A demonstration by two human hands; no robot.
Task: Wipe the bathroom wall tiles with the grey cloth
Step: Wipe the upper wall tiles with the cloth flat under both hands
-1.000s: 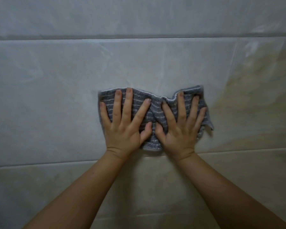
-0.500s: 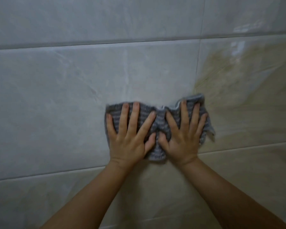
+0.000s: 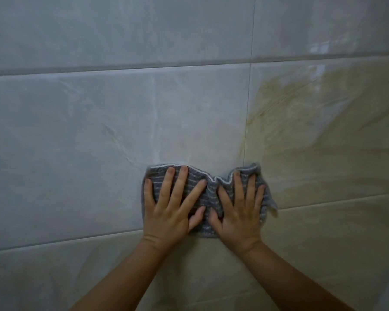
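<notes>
- We press both hands flat on the grey striped, white-edged cloth (image 3: 209, 198). The left hand (image 3: 169, 212) and the right hand (image 3: 240, 216) sit side by side, fingers straight and spread, gripping nothing.
- The cloth lies bunched against the pale, glossy marbled wall tiles (image 3: 88, 142), just above a horizontal grout line (image 3: 76, 239) and across a vertical grout line (image 3: 247, 108).
- To wipe well, we judge that even palm pressure and a flattened middle fold would put more cloth on the tile.
- The yellowish patch (image 3: 301, 131) on the right looks like the next area to cover, with overlapping strokes.
</notes>
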